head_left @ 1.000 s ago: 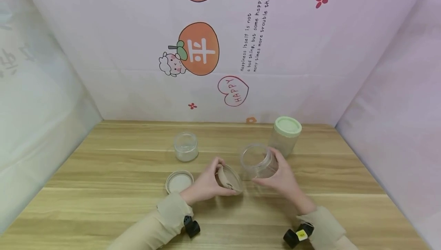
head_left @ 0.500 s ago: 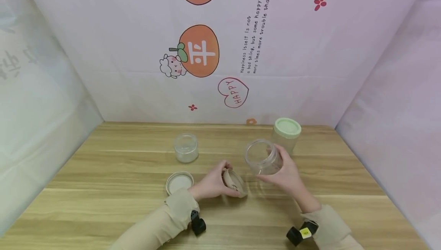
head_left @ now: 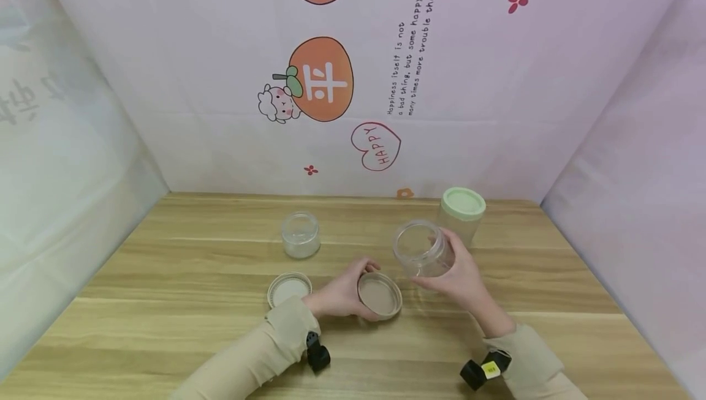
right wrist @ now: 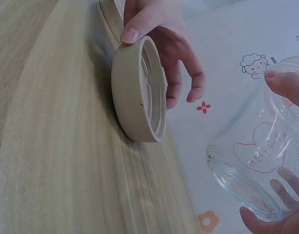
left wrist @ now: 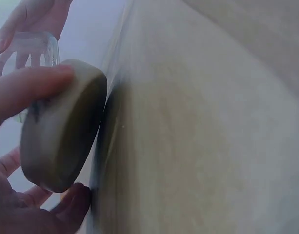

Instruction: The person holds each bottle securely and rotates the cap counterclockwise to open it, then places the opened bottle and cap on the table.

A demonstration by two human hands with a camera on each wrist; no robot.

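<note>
My left hand [head_left: 341, 293] grips a round beige screw lid [head_left: 380, 296] by its rim, thumb on the near side, with the hollow inside facing up toward the head camera. In the right wrist view the lid [right wrist: 127, 92] stands on edge in the picture, close to the wood, its inner thread showing. A clear, lidless jar [head_left: 415, 263] is held in my right hand [head_left: 463, 274], thumb and fingers around its side, mouth tilted toward me. Lid and jar are a short gap apart. The left wrist view shows the lid [left wrist: 61, 129] between thumb and fingers.
Left of the lid, a second beige lid [head_left: 288, 288] lies hollow side up beside my left sleeve. Behind it stands a small open clear jar [head_left: 300, 237]. A taller jar with a green lid [head_left: 463, 204] stands right behind my right hand. A printed cloth wall [head_left: 248, 161] closes off the table's back.
The left hand has moved right and turned the lid from tilted on its side to hollow side up. The right hand has lifted the jar slightly up and right.
</note>
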